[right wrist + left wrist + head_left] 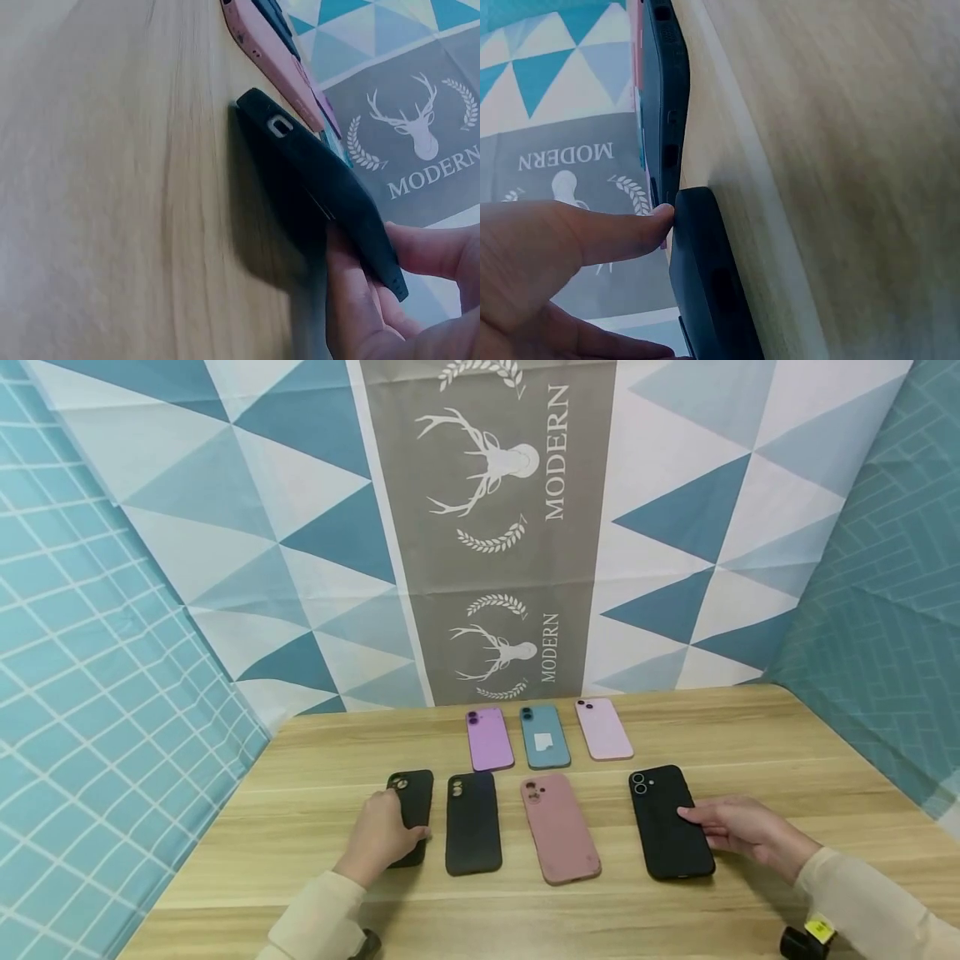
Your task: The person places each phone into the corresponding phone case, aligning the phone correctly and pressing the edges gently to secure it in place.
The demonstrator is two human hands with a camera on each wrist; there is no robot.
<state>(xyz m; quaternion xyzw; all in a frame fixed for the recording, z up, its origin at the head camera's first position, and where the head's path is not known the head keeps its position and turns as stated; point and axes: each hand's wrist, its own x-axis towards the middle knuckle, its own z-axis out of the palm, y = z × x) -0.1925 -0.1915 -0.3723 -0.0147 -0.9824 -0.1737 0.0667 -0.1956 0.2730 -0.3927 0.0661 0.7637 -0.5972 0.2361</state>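
At the left end of the front row, my left hand (pixel 378 832) grips a black phone case (pixel 418 797) across its width. Its thumb presses the near right edge and the fingers are at the far left side, partly hidden. The left wrist view shows the thumb at the corner of this black phone case (pixel 705 262). My right hand (pixel 750 832) pinches the right edge of a black-cased phone (pixel 663 831), thumb on top and fingers beneath. In the right wrist view, this black-cased phone (pixel 322 172) is tilted, its held side raised above the wood with shadow below.
Between the hands lie another black phone case (pixel 473 827) and a dusty pink phone case (pixel 561 831). Behind them are a purple phone (pixel 490 742), a teal phone (pixel 547 727) with a white patch and a pale pink phone (pixel 604 731). Patterned cloth (pixel 510 568) hangs behind the wooden table (pixel 300 843).
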